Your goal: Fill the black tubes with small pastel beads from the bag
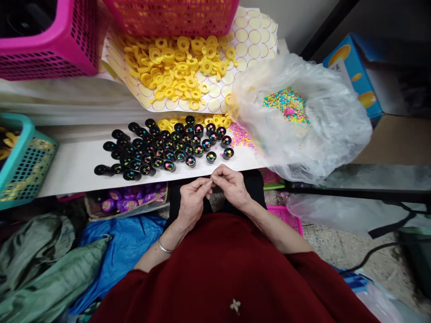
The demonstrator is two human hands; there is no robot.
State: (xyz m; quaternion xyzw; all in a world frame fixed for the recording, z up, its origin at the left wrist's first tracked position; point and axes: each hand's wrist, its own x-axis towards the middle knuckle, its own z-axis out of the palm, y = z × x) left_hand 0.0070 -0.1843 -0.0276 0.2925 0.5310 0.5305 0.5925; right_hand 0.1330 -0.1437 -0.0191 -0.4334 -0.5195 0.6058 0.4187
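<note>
So the 2 hands meet right at the front edge of a white surface (70,161), just above the lap. The left hand (192,199) has its thumb and fingertips pressed together, and the right hand (232,185) does the same, so they're basically touching tip to tip. Can't tell if there's something tiny pinched in there, the fingers cover it. There's a silver bangle (164,246) on the left wrist, and the person's wearing a dark red top (222,264).

Just past the fingers is a big crowd of little black cups (157,162), packed tight on the left and looser toward the right. The ones nearest the right hand stand upright with their tops open, and you can see colored beads inside: pink, yellow, blue, green. Some loose pink beads (240,136) are scattered just right of the cups, next to a crumpled clear plastic bag (333,130) with a heap of multicolored beads and 1 small pink piece (288,112) in it.

Behind the cups, a pile of yellow rings (188,80) with little tabs lies on a sheet of paper (251,38) covered in circles, with more yellow rings below it. A bright pink basket (178,18) stands behind the pile, another is over at the back left, and a teal basket (32,179) with yellow bits inside is at the far left.
</note>
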